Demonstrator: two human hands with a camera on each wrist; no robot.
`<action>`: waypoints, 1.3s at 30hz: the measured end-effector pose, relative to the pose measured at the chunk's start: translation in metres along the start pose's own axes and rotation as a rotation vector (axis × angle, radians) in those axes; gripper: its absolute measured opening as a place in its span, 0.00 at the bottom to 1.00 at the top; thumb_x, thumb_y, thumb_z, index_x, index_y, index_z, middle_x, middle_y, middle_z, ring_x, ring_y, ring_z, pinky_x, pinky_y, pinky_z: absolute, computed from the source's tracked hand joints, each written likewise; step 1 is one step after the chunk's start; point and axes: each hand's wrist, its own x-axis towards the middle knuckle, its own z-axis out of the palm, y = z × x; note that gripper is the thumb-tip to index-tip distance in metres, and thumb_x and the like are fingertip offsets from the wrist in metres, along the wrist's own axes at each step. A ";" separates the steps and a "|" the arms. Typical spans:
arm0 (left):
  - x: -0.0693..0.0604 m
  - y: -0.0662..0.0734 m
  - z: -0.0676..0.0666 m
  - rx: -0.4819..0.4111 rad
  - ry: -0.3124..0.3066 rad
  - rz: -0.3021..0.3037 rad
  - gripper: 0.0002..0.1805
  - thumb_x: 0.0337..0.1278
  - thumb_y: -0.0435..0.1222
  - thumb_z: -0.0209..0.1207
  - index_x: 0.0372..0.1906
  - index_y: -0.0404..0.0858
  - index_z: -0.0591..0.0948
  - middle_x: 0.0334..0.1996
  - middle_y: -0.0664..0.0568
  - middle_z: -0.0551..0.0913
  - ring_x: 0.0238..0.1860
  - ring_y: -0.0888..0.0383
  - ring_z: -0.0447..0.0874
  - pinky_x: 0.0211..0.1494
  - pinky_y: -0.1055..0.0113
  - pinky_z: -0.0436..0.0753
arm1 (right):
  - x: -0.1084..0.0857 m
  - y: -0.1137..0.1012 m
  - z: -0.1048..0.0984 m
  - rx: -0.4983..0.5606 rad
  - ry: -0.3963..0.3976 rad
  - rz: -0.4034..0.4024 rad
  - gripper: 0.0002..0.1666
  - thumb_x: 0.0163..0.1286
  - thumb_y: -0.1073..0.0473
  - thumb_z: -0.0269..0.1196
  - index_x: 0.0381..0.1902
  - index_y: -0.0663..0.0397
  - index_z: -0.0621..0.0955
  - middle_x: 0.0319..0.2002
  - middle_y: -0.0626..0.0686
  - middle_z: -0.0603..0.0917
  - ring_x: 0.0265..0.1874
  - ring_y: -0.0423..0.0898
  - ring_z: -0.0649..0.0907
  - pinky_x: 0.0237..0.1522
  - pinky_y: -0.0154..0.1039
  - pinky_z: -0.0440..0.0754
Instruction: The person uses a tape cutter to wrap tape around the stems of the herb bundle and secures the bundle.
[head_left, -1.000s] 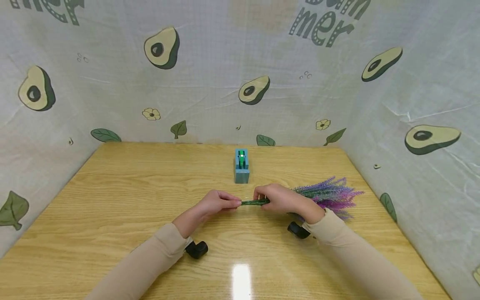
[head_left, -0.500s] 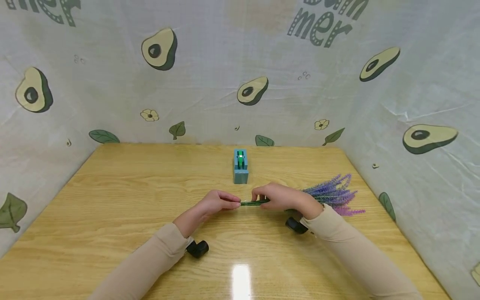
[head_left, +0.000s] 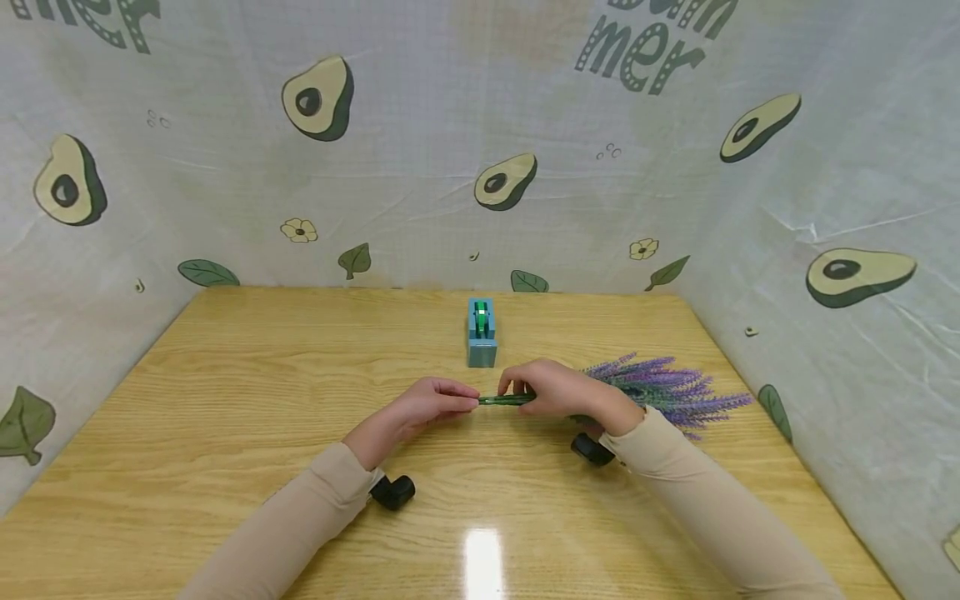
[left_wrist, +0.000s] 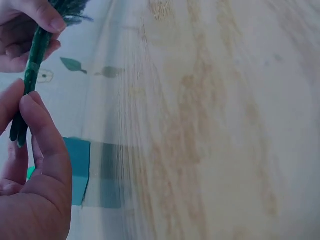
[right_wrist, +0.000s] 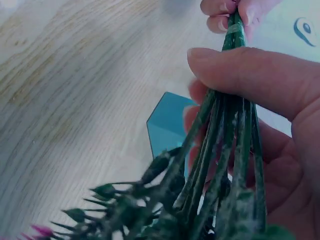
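A bundle of artificial lavender lies sideways in the hands, its purple flower heads [head_left: 675,395] spreading to the right. Thumb and fingers of the left hand [head_left: 429,406] pinch the stem ends; in the left wrist view the green stem tips [left_wrist: 20,131] poke out past the left hand [left_wrist: 42,165]. The right hand [head_left: 553,389] grips the stems nearer the flowers. From the right wrist, several green stems [right_wrist: 225,145] fan out below the thumb of the right hand [right_wrist: 270,100]. A clear band [right_wrist: 235,28] appears round the stems between the hands.
Behind the hands a blue tape dispenser [head_left: 482,353] with a green roll stands on the wooden table [head_left: 300,350]. A patterned cloth [head_left: 405,125] hangs at the back and both sides. Black wrist cameras sit under the wrists.
The flower heads have turned and spread differently as the bundle rotates in the fingers. Both hands have risen very slightly, still holding the stems.
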 end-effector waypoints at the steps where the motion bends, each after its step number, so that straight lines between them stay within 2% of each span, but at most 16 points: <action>1: 0.000 0.000 0.000 0.006 -0.001 0.011 0.15 0.57 0.30 0.61 0.49 0.28 0.81 0.45 0.46 0.82 0.41 0.58 0.80 0.51 0.62 0.79 | 0.000 0.001 0.000 0.007 -0.005 -0.001 0.18 0.58 0.70 0.65 0.45 0.50 0.80 0.29 0.43 0.79 0.27 0.39 0.75 0.31 0.35 0.75; 6: 0.001 0.001 0.000 0.023 -0.001 0.054 0.16 0.56 0.29 0.62 0.48 0.25 0.80 0.45 0.45 0.82 0.41 0.59 0.80 0.52 0.60 0.78 | 0.000 0.005 -0.002 0.044 -0.051 -0.019 0.19 0.58 0.70 0.65 0.48 0.51 0.78 0.27 0.44 0.79 0.25 0.39 0.74 0.30 0.34 0.74; 11: 0.002 0.000 0.000 0.007 -0.007 0.053 0.15 0.55 0.27 0.61 0.48 0.24 0.80 0.43 0.46 0.82 0.40 0.59 0.81 0.53 0.59 0.77 | -0.001 0.007 -0.004 0.092 -0.098 -0.038 0.20 0.61 0.70 0.62 0.50 0.51 0.78 0.35 0.50 0.81 0.33 0.42 0.78 0.36 0.37 0.77; 16: 0.004 0.000 0.000 -0.010 0.003 0.053 0.14 0.56 0.31 0.62 0.46 0.26 0.81 0.41 0.46 0.83 0.39 0.59 0.81 0.51 0.61 0.78 | -0.001 0.005 -0.007 0.074 -0.074 -0.043 0.20 0.59 0.70 0.63 0.49 0.51 0.79 0.38 0.47 0.81 0.37 0.43 0.79 0.39 0.39 0.78; 21: 0.005 0.000 0.001 -0.046 0.002 0.041 0.16 0.58 0.31 0.60 0.49 0.25 0.79 0.42 0.46 0.83 0.40 0.58 0.82 0.51 0.61 0.78 | 0.000 0.005 -0.006 0.017 -0.026 -0.026 0.20 0.58 0.71 0.64 0.47 0.50 0.80 0.41 0.48 0.82 0.40 0.45 0.80 0.41 0.41 0.79; 28: 0.005 0.002 0.000 -0.018 0.020 0.040 0.15 0.57 0.28 0.60 0.49 0.25 0.79 0.45 0.43 0.82 0.41 0.58 0.82 0.51 0.60 0.78 | 0.002 0.005 -0.004 -0.034 -0.048 0.016 0.21 0.58 0.70 0.64 0.48 0.47 0.76 0.35 0.47 0.80 0.31 0.42 0.77 0.34 0.38 0.76; 33: 0.005 0.003 -0.002 0.012 0.006 0.053 0.16 0.57 0.27 0.60 0.50 0.24 0.78 0.46 0.43 0.81 0.41 0.58 0.81 0.51 0.60 0.78 | 0.004 0.007 -0.003 -0.026 -0.082 0.003 0.24 0.59 0.71 0.62 0.50 0.45 0.74 0.38 0.47 0.79 0.37 0.43 0.78 0.38 0.39 0.76; 39: 0.006 0.001 -0.004 0.040 0.001 0.055 0.17 0.57 0.27 0.60 0.51 0.24 0.78 0.48 0.42 0.80 0.42 0.57 0.81 0.51 0.60 0.78 | 0.006 0.009 -0.002 -0.005 -0.108 0.001 0.17 0.64 0.66 0.59 0.51 0.55 0.78 0.39 0.48 0.80 0.34 0.41 0.77 0.37 0.37 0.76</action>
